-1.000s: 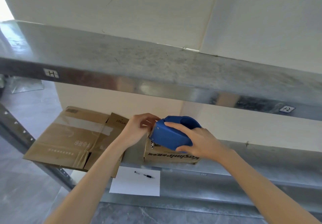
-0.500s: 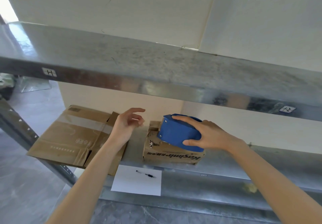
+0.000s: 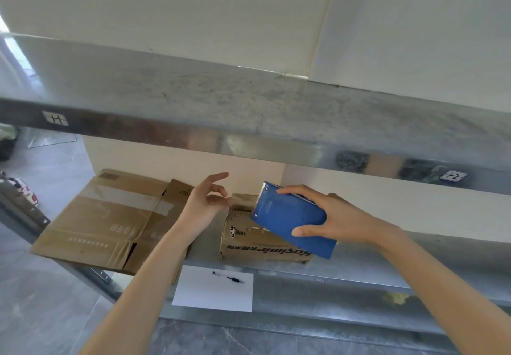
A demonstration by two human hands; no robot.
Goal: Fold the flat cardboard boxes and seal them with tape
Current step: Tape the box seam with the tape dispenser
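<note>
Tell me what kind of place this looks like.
Probably a storeroom or packing area: bare metal shelving with label tags, flattened cardboard lying on a shelf, and a blue tape dispenser held over a small box.

Two bare forearms, no sleeves in view. Left hand (image 3: 203, 205) and right hand (image 3: 336, 217) bare: no gloves, rings or watch. Nails short, unpainted

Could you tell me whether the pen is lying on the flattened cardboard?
No, the pen lies on the white sheet of paper, on the shelf below the flattened cardboard.
</note>
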